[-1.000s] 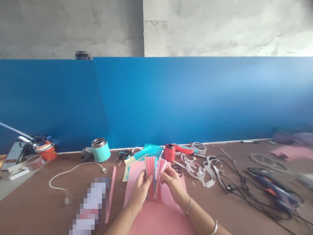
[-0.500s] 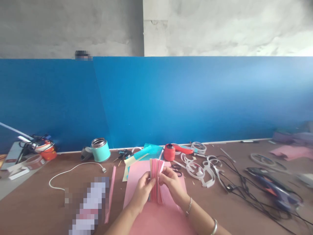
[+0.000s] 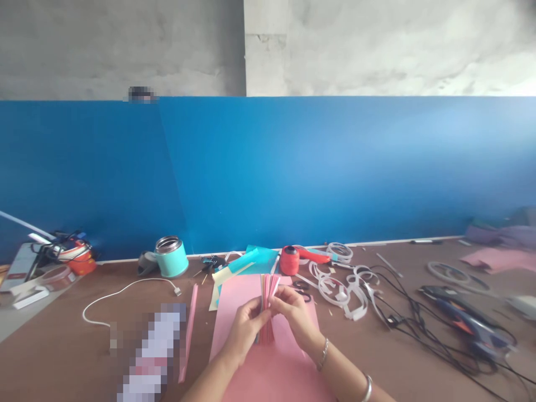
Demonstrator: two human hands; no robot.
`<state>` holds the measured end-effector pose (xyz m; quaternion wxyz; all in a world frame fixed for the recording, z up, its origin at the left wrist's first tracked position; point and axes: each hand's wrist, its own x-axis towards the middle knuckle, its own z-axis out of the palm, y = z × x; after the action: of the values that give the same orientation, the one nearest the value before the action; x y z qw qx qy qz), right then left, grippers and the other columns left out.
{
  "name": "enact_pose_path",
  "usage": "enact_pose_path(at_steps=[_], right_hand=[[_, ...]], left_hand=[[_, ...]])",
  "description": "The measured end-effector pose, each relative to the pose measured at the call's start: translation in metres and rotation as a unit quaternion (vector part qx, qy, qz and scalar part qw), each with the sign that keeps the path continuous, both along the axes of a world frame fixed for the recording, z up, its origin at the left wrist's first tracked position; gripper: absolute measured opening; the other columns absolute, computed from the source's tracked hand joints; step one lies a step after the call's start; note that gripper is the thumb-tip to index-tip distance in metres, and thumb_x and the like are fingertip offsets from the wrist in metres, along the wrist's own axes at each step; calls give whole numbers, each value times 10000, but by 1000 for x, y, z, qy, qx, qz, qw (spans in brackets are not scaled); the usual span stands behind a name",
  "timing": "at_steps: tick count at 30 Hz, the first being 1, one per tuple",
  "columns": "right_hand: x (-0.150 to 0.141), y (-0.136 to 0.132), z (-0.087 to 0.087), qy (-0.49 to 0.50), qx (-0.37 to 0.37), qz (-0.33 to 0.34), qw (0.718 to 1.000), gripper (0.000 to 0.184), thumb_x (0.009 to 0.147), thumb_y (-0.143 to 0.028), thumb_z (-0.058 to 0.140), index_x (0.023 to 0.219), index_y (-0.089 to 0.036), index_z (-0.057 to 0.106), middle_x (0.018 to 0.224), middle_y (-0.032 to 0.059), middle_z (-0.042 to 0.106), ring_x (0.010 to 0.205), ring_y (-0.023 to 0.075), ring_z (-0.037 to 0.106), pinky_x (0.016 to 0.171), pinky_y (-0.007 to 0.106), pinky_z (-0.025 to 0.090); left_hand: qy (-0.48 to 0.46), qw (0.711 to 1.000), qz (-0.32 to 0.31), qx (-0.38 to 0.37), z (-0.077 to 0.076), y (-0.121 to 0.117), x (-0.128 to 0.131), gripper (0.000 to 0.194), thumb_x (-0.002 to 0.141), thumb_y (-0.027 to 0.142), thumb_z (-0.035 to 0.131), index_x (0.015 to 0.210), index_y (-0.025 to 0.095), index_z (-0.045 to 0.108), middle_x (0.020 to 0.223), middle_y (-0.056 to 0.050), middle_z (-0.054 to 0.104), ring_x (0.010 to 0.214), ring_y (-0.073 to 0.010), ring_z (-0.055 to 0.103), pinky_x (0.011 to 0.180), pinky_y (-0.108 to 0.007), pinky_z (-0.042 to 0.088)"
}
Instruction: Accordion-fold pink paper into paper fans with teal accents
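Between my two hands, a bundle of pleated pink and red paper (image 3: 267, 333) stands upright over a pink sheet (image 3: 234, 290) on the table. My left hand (image 3: 247, 329) is closed on the bundle's left side, thumb across its front. Fingers of my right hand (image 3: 291, 311) pinch its right side near the top. A bracelet and a bangle circle my right wrist and forearm. Behind the bundle lie blue and cream paper pieces (image 3: 262, 259) and a red spool of thread (image 3: 289, 261). Black scissor handles (image 3: 302, 291) show partly beyond my right hand.
A turquoise steel cup (image 3: 171, 257), a white cable (image 3: 125, 286) and a narrow pink strip (image 3: 188, 335) lie to the left. On the right are white ribbon loops (image 3: 354, 301), black cords (image 3: 414, 312) and a blurred glue gun (image 3: 471, 324). A blue partition (image 3: 293, 167) closes the back.
The pleated bundle looks narrower, pressed closer together between my hands. My left hand has shifted slightly to the right, its thumb further over the front.
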<state>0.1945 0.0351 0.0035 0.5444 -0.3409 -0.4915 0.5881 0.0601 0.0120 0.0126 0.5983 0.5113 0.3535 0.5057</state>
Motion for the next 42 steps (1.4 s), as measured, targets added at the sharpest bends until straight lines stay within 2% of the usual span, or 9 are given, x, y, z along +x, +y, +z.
enact_pose_path(at_steps=[10, 19, 27, 35, 38, 42], right_hand=[[-1, -5, 6, -41, 5, -50, 998, 252, 700, -399, 720, 679, -162, 636, 600, -14, 577, 584, 120, 496, 591, 253, 417], [2, -3, 2, -66, -10, -69, 995, 184, 701, -345, 676, 634, -182, 623, 617, -17, 579, 587, 124, 466, 567, 242, 359], [-1, -4, -3, -45, -41, -60, 996, 98, 655, -281, 681, 649, -201, 624, 643, -13, 589, 639, 152, 499, 610, 249, 404], [-1, -5, -2, -41, -19, 12, 999, 241, 715, -435, 698, 693, -199, 656, 637, -16, 601, 586, 140, 477, 577, 254, 366], [-1, -6, 0, -55, -23, 4, 998, 284, 690, -480, 714, 670, -203, 655, 611, -13, 594, 562, 141, 462, 548, 257, 351], [-2, -5, -3, -60, -39, -23, 997, 258, 677, -455, 709, 627, -208, 657, 592, -6, 595, 572, 150, 480, 553, 255, 375]], left_hand=[[-1, 999, 27, -18, -7, 1, 0, 352, 741, 391, 719, 1007, 160, 719, 863, -71, 707, 828, -223, 606, 788, -307, 442], [-82, 995, 46, -31, -10, 2, 0, 333, 751, 353, 713, 1017, 152, 701, 879, -73, 696, 802, -197, 590, 760, -293, 432], [-155, 985, 13, -68, -6, -2, 2, 364, 746, 384, 727, 1021, 149, 689, 882, -94, 707, 829, -230, 639, 726, -307, 462], [-145, 988, 21, -57, -3, 0, -2, 306, 773, 393, 698, 963, 153, 695, 860, -72, 714, 787, -200, 648, 720, -282, 478], [-118, 991, 18, -52, -3, 0, -3, 314, 793, 411, 670, 963, 147, 691, 817, -69, 714, 715, -195, 647, 662, -281, 484], [-132, 989, 12, -57, -5, 0, -3, 302, 788, 396, 681, 954, 144, 688, 815, -69, 713, 714, -191, 650, 669, -281, 486]])
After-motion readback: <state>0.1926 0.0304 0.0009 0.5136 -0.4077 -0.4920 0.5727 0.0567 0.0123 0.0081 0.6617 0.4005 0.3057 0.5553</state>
